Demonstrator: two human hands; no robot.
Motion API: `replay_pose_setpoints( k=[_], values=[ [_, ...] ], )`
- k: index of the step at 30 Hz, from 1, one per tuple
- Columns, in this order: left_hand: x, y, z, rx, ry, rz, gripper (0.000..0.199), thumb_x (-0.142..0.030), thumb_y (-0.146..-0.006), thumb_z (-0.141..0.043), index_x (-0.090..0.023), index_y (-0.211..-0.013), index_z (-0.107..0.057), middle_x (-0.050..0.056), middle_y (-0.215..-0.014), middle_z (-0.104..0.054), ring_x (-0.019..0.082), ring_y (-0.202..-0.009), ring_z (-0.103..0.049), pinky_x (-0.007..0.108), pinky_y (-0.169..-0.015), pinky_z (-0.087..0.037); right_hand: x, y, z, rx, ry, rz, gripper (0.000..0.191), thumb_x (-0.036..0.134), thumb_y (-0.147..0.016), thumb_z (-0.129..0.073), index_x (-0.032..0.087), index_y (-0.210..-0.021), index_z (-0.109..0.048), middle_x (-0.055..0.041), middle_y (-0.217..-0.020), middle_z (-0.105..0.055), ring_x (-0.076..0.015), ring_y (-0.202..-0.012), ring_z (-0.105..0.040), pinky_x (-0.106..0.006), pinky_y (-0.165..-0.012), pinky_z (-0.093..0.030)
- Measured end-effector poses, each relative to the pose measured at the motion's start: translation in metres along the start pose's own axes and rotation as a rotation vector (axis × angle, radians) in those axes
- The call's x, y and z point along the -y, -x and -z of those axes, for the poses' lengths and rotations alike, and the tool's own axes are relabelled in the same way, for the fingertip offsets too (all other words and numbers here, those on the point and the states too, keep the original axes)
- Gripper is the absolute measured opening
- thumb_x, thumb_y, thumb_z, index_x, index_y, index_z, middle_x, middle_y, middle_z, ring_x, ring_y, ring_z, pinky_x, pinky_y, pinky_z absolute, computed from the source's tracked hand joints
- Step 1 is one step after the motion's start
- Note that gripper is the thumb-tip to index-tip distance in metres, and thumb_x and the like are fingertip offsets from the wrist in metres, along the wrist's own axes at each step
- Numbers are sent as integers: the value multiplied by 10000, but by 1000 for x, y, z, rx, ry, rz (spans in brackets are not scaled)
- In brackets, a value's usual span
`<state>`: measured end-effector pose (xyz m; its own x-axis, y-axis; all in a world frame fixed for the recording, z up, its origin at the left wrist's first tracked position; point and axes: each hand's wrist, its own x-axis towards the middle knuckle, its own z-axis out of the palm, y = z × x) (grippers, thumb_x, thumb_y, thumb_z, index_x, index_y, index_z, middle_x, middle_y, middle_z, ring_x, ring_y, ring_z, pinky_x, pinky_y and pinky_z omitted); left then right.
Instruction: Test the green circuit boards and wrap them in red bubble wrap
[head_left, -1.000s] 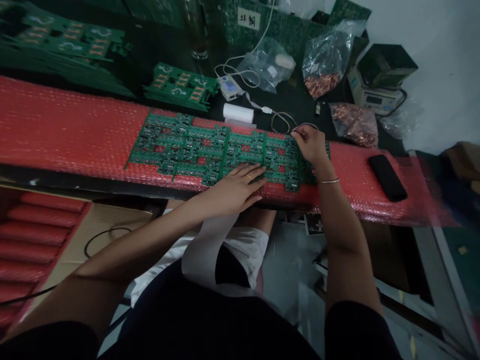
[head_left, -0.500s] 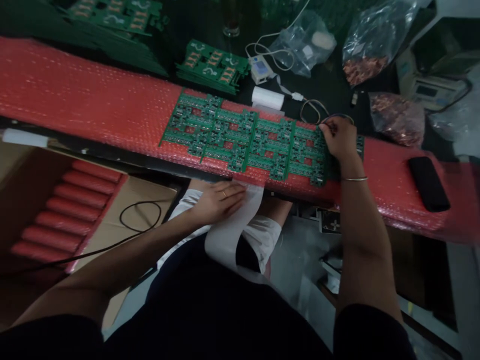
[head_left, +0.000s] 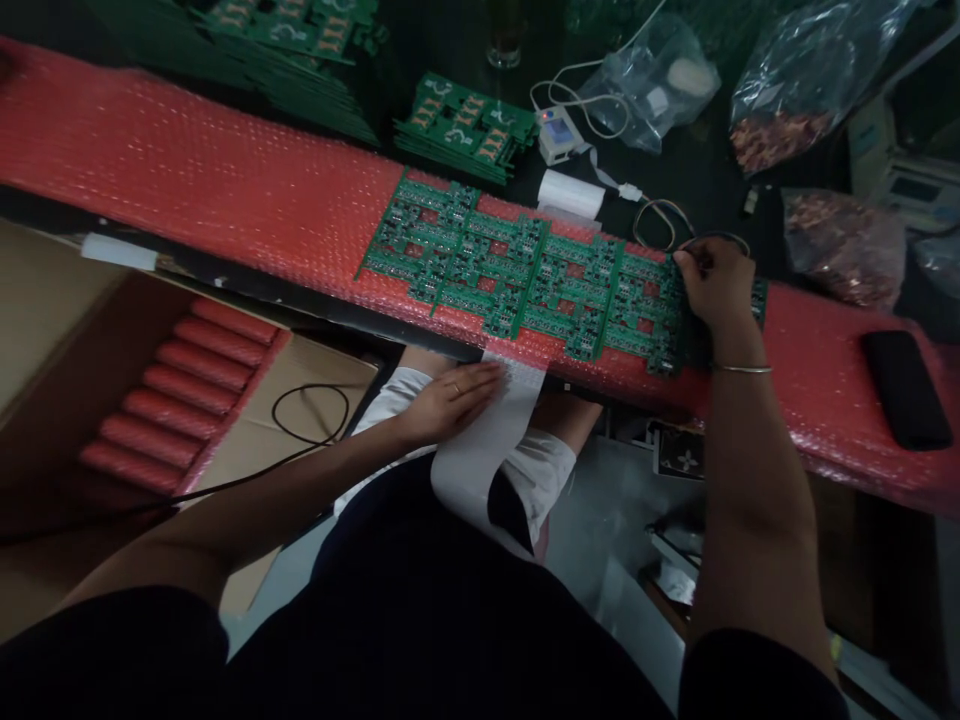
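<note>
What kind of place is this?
Probably an electronics workshop or small factory: circuit boards lie on red bubble wrap, a stack of green boards sits behind, and bags hold coppery pieces.

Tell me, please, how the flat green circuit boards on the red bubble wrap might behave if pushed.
The green circuit boards would probably stay stiff, given their straight strips. Their component-crowded faces suggest they could be fragile. Lying flat on the red bubble wrap, they seem likelier to slide than roll.

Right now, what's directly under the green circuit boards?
Red bubble wrap, visible around the circuit boards and through gaps in them. The right hand hides part of their right end; whatever lies beneath the wrap is covered.
</note>
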<state>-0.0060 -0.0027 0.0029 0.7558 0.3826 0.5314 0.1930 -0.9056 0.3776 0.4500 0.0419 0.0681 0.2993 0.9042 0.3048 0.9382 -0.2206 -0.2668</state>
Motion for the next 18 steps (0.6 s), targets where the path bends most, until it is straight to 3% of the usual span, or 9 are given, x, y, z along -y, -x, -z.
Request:
replay_pose_setpoints(
  k=[2,5,11,18],
  values=[
    [6,-2,3,-81,5,126,268,-195,-1002,-632,-219,-1265,-674,110,-1208,-760,227,-1202,-705,413,-1001,-608,-1,0,-1,-7,10,3,119,244,-924,-623,162,-967,-698,-118,-956,-768,-230,-884,-668,-340,-824,-496],
    [16,-8,6,-103,9,231,170,-267,-963,-718,-222,-1126,-731,92,-1088,-767,226,-1073,-715,423,-948,-600,-2,0,-3,-18,10,11,124,244,-924,-626,161,-972,-704,-121,-962,-774,-236,-897,-686,-347,-832,-509],
    [26,-11,6,-137,55,189,127,-267,-986,-685,-222,-1084,-752,85,-1066,-756,205,-1018,-702,384,-880,-590,-6,0,-6,-37,23,23,123,262,-918,-621,166,-950,-690,-112,-931,-758,-253,-900,-693,-372,-842,-528],
    [24,-15,9,-112,99,269,122,-286,-994,-657,-232,-942,-753,62,-1009,-770,195,-985,-712,384,-895,-590,-1,1,-1,-9,-6,-11,107,268,-928,-620,177,-954,-671,-128,-943,-750,-259,-885,-678,-365,-825,-506]
  ],
)
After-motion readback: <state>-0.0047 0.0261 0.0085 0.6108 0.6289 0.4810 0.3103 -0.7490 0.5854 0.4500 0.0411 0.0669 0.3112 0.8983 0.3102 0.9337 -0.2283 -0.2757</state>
